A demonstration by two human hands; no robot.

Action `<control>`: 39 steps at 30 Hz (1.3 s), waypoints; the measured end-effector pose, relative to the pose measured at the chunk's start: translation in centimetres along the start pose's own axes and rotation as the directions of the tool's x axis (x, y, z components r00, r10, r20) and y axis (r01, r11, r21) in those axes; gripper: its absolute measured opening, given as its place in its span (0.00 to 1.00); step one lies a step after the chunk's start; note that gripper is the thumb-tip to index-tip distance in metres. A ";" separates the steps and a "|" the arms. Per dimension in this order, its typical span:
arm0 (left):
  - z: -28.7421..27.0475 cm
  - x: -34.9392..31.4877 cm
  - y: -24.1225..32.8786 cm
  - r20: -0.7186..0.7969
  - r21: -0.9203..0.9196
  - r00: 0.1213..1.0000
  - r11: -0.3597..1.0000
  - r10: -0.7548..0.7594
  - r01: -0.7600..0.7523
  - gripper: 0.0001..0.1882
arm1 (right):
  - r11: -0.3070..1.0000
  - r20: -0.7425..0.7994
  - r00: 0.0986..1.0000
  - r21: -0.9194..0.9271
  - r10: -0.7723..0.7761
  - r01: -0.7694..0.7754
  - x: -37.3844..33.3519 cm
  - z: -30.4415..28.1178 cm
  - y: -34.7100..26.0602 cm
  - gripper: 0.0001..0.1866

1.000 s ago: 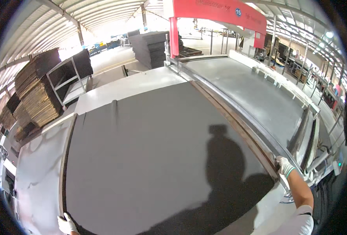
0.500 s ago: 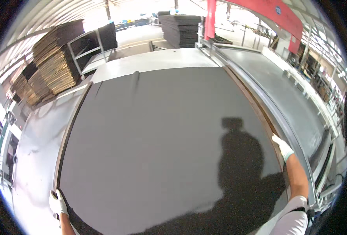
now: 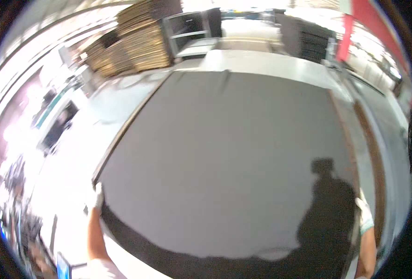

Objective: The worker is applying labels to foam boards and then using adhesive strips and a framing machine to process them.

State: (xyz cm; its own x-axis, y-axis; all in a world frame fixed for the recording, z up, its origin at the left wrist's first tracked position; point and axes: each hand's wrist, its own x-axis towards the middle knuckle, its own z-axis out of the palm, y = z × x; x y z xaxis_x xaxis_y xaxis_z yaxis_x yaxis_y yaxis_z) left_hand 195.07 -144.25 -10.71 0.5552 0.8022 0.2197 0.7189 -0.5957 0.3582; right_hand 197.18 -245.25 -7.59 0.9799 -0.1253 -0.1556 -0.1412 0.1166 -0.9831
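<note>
A large, flat dark grey sheet (image 3: pixel 224 153) lies across the pale metal table in front of me, with a small ridge near its far edge. My left hand (image 3: pixel 95 197), in a white glove, is closed on the sheet's near left edge, below the end of a brown strip (image 3: pixel 127 125) along that side. My right hand (image 3: pixel 364 214), also gloved, holds the sheet's right edge near the front; its fingertips are partly hidden. Beyond that edge runs a separate brown strip (image 3: pixel 373 158), with a gap between it and the sheet. My shadow falls over the sheet's right part.
The pale tabletop (image 3: pixel 261 60) extends past the sheet's far end. A metal rail (image 3: pixel 389 172) runs along the right. Behind stand a stack of brown-edged sheets (image 3: pixel 143 44), a metal-framed cart (image 3: pixel 192 35), a dark stack (image 3: pixel 306 37) and a red post (image 3: pixel 346 37).
My view has swung left. The sheet's right edge has shifted leftward, away from the right brown strip, opening a gap. My right hand has moved with the edge.
</note>
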 end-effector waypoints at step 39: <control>-5.1 -21.1 -7.2 0.379 0.094 0.924 0.995 -0.048 0.013 0.24 | 0.967 0.318 0.916 0.019 -0.245 0.253 14.8 85.9 12.7 0.54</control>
State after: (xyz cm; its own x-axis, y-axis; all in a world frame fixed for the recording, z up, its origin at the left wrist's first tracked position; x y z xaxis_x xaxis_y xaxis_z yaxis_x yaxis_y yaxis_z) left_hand 176.04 -156.63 -13.29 0.6371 0.7544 -0.1585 0.7623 -0.5862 0.2742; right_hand 222.00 -160.97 -14.09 0.9770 0.1695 0.1292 0.1135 0.0995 -0.9885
